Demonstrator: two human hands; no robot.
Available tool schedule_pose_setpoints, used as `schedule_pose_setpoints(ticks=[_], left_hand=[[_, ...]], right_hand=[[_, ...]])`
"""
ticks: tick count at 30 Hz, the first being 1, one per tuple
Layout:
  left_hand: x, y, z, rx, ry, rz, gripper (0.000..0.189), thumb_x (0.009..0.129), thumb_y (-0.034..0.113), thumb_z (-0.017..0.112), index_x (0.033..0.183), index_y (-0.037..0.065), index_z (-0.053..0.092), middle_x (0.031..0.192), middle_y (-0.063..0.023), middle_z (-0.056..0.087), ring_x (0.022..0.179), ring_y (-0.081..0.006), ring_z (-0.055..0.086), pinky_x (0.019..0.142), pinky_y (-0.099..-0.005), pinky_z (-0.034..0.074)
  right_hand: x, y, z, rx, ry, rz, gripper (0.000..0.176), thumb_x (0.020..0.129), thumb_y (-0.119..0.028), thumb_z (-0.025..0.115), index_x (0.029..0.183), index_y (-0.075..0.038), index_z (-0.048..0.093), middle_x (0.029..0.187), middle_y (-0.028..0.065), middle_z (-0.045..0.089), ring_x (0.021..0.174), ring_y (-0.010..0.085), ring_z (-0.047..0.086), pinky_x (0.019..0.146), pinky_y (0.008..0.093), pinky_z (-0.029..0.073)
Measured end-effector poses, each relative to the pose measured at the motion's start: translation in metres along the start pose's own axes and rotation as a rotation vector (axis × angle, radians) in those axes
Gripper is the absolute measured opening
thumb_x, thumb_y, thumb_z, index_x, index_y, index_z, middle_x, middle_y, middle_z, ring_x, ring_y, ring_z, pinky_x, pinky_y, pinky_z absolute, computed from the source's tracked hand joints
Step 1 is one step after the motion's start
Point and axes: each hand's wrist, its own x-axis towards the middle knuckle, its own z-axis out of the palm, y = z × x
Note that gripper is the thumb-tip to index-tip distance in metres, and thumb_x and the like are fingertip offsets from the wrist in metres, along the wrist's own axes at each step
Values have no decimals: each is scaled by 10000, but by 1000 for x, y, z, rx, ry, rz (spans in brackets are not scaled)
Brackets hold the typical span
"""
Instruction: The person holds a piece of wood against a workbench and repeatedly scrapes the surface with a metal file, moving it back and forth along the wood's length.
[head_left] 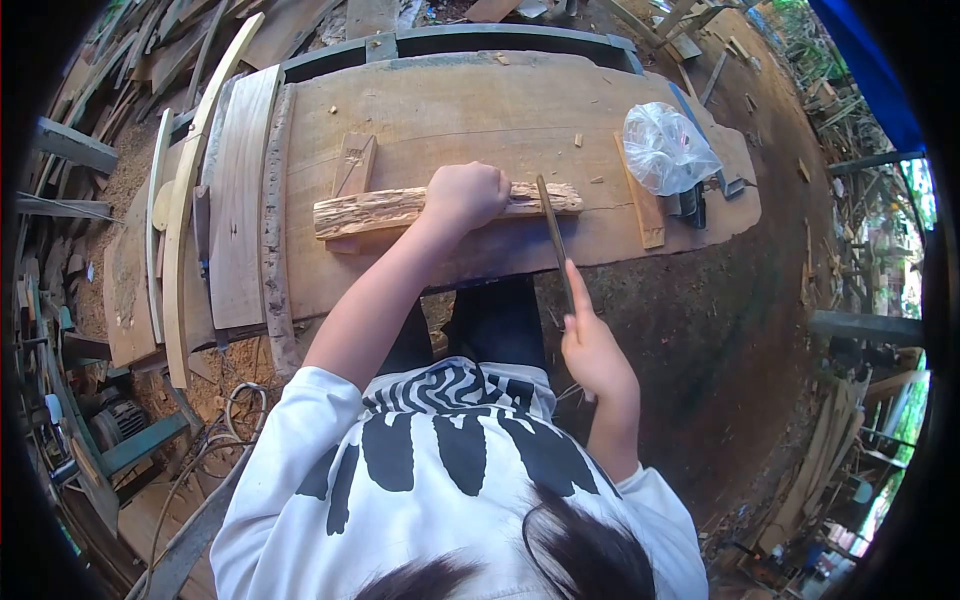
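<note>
A rough, grooved length of wood (pixel 375 213) lies crosswise on the wooden bench top, over a small flat wood block (pixel 355 165). My left hand (pixel 468 194) is closed over the middle of this rough wood, pressing it from above. In my right hand (pixel 595 350) is a long, thin saw-like tool (pixel 556 232), seen nearly edge-on. Its far end crosses the rough wood near the right end, while the hand grips it in front of the bench edge. The handle is mostly hidden by my fingers.
A clear plastic bag (pixel 668 148) sits at the bench's right, by a narrow wood strip (pixel 640 190) and a dark metal tool (pixel 687 207). Planks (pixel 240 200) lie along the left. Small wood chips dot the bench top (pixel 450 110). A motor (pixel 118 420) stands lower left.
</note>
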Motion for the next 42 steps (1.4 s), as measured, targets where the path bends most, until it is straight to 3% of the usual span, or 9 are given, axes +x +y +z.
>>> schedule_pose_setpoints(ticks=[2, 3, 12, 17, 24, 29, 32, 41, 42], left_hand=[[0, 0, 1, 2, 1, 9, 477, 953, 325, 409, 783, 29, 741, 812, -197, 715, 784, -362, 710, 753, -476, 561], [0, 0, 0, 6, 4, 14, 474, 951, 324, 410, 784, 30, 741, 811, -197, 715, 784, -362, 710, 754, -476, 561], [1, 2, -5, 11, -37, -33, 470, 937, 321, 400, 813, 24, 743, 867, -202, 720, 821, -372, 707, 775, -482, 556], [4, -2, 1, 14, -33, -10, 490, 961, 342, 388, 800, 33, 733, 833, -205, 708, 799, -391, 695, 794, -491, 551], [4, 1, -3, 26, -61, -32, 470, 934, 325, 396, 837, 32, 750, 887, -200, 723, 848, -364, 710, 792, -474, 556], [3, 3, -8, 31, -83, -47, 469, 933, 325, 392, 856, 33, 751, 904, -199, 725, 864, -361, 710, 800, -471, 556], [6, 1, -7, 22, -101, -51, 468, 933, 324, 389, 867, 33, 751, 918, -197, 726, 876, -361, 709, 806, -475, 554], [6, 1, -8, 28, -95, -37, 472, 937, 324, 382, 885, 37, 753, 941, -195, 727, 897, -362, 708, 825, -472, 551], [7, 1, -8, 22, -82, -71, 470, 936, 324, 382, 891, 38, 753, 945, -195, 727, 901, -362, 708, 828, -470, 551]], right_hand=[[34, -11, 6, 25, 29, 42, 684, 1026, -65, 372, 1594, -311, 80, 916, 259, 660, 625, 275, 642, 683, 424, 539], [53, -14, 9, 66, 45, -1, 723, 1006, -46, 383, 1584, -314, 42, 969, 333, 648, 892, 451, 667, 828, 520, 498], [15, 1, 23, 19, 85, 43, 702, 1019, -62, 383, 1586, -330, 69, 918, 307, 645, 733, 416, 668, 743, 477, 534], [7, 17, 30, 32, 117, -111, 720, 1010, -47, 397, 1586, -331, 72, 898, 322, 631, 767, 419, 669, 794, 481, 517], [69, -58, -21, 181, -81, 216, 719, 998, -33, 387, 1580, -341, 98, 1058, 354, 631, 1003, 484, 633, 888, 533, 477], [8, 25, 38, 60, 209, -197, 718, 1000, -24, 393, 1583, -323, 100, 1061, 337, 643, 982, 497, 628, 875, 532, 483], [-22, 15, 24, 151, 29, 37, 727, 996, -14, 395, 1584, -322, 97, 1052, 339, 641, 982, 502, 625, 877, 528, 480], [90, -24, 9, 146, 88, -25, 698, 1015, -58, 376, 1582, -331, 75, 1015, 343, 629, 975, 459, 652, 860, 510, 493], [83, -18, 15, 120, 132, -62, 678, 1024, -71, 361, 1580, -342, 85, 960, 312, 639, 748, 397, 635, 660, 465, 504]])
